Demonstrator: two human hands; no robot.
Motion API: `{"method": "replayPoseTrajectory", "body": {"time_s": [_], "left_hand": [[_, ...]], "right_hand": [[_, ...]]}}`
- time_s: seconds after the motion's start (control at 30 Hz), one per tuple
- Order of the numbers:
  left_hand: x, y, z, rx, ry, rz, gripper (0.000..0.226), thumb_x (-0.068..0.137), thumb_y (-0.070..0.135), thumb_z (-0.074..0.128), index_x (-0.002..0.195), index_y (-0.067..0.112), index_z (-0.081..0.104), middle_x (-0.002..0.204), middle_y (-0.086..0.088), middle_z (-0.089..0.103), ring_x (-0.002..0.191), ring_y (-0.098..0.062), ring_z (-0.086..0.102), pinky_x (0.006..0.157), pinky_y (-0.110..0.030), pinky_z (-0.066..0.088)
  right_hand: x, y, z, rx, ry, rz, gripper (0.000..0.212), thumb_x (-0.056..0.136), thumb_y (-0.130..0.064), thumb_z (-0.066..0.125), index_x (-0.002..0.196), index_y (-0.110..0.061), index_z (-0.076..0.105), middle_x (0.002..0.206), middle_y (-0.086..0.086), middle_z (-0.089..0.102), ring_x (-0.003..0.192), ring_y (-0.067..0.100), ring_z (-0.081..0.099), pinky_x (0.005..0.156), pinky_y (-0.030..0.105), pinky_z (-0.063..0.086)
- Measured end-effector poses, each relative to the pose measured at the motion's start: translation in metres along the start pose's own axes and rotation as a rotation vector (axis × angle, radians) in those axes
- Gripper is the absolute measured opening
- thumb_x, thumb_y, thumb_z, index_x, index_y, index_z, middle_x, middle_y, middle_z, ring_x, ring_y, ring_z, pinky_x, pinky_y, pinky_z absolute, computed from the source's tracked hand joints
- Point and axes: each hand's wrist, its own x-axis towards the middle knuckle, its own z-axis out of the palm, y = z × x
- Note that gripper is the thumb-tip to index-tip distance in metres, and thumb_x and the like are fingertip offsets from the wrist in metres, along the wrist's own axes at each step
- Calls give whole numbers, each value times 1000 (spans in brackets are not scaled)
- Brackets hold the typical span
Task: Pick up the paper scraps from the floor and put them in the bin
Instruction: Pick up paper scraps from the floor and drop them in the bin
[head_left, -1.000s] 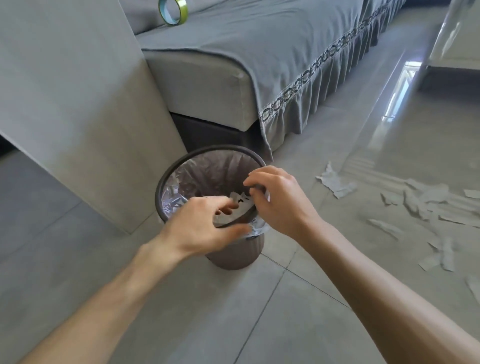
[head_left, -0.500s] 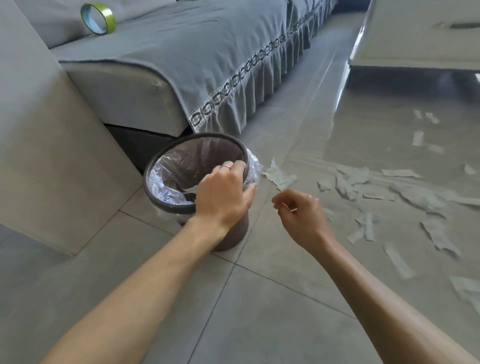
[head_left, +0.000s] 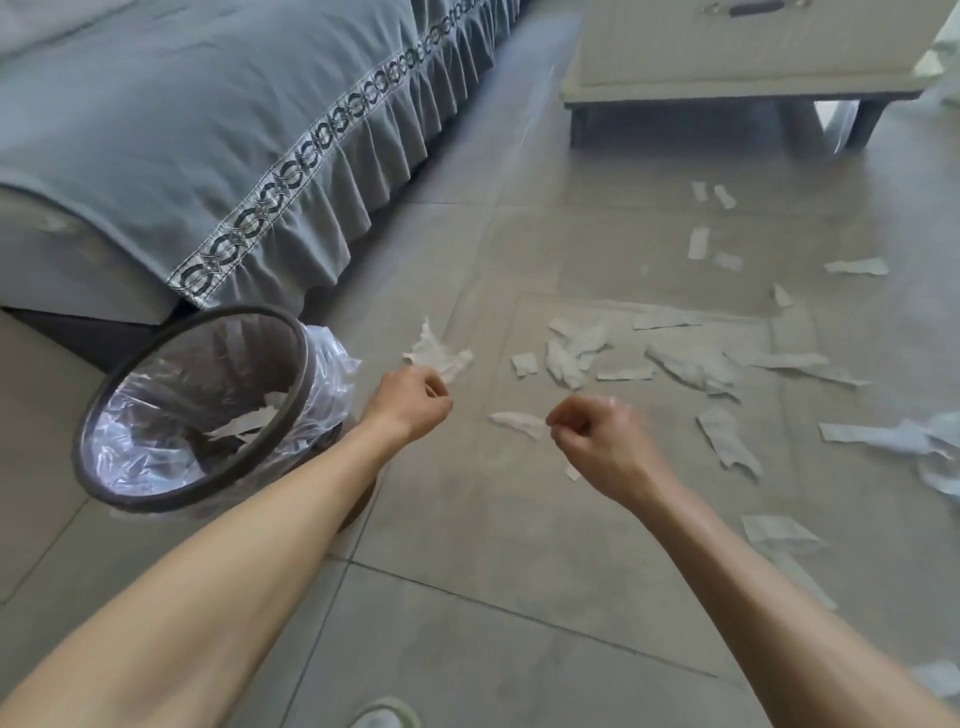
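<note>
Both hands, left (head_left: 410, 402) and right (head_left: 597, 441), hover with fingers curled, each grip empty, above scattered paper scraps (head_left: 691, 366).

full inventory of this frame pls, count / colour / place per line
paper scraps: many, white, strewn on the floor right of centre
scraps in bin: a few, white, on the liner
bin: one, dark rim, clear liner, floor left
sofa cover: one, grey-blue with patterned trim, upper left
cabinet: one, white, upper right
floor: grey tiles
shoe tip: one, pale, bottom edge
left hand: fingers curled, empty, beside bin
right hand: fingers curled, above the floor; whether it holds a scrap is unclear
</note>
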Motion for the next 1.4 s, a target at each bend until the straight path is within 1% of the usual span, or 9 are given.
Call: {"method": "replayPoseTrajectory", "body": {"time_s": [0.2,0.53,0.63,0.83,0.93,1.07,1.23,1.33,1.4], "left_hand": [[81,1,44,-101,-32,-98,19,79,25,64,96,21,68,105,-1,68,91,-17,59,74,-21,39],[147,-18,96,23,20,-206,50,84,45,52,130,25,45,152,-18,17,136,-39,24,108,-47,31],[154,-15,105,51,19,-109,37,93,32,47,127,16,52,149,-18,30,139,-36,24,111,-42,28],[137,4,114,-55,115,149,29,82,-6,46,99,4,68,105,-16,63,100,-33,59,76,-35,48],[126,11,119,-226,66,193,37,81,-4,48,110,14,63,111,-13,59,98,-31,60,81,-34,50],[113,19,124,-263,-134,214,72,81,-1,47,145,29,35,147,-7,23,123,-24,48,94,-25,39],[109,41,119,167,-470,317,110,65,50,74,150,41,5,160,-3,-9,147,-28,10,113,-43,28],[102,51,127,361,-474,389,110,56,57,81,147,38,21,155,-7,6,140,-31,22,108,-45,37],[98,49,138,191,-427,365,84,64,41,82,138,30,44,141,-6,24,127,-28,42,102,-38,42]], "right_hand": [[45,23,21,-26,35,20,14,83,-11,60,89,-16,72,77,-7,65,70,7,58,56,3,38],[87,29,53,-123,-60,170,15,86,-15,57,94,-19,69,83,-11,65,77,8,63,65,18,45],[90,23,60,-146,-52,194,15,85,-16,57,94,-20,69,84,-10,65,81,10,63,71,24,48],[56,43,56,-179,-61,264,15,86,-14,57,94,-17,69,85,-6,67,78,13,65,69,23,49],[38,56,50,-186,-36,316,15,86,-14,56,93,-18,68,87,-5,67,78,14,65,66,24,48],[28,69,45,-224,-15,332,15,85,-16,56,92,-21,67,90,-4,68,80,17,64,73,33,54],[21,89,38,-335,-48,358,29,84,-17,52,111,-21,61,110,2,61,99,22,59,85,38,50],[25,100,32,-387,-45,347,44,85,-20,53,128,-22,49,119,4,55,107,25,56,86,38,49],[32,103,28,-427,-38,303,54,85,-26,56,136,-24,40,129,6,49,110,27,55,85,40,50]]}}
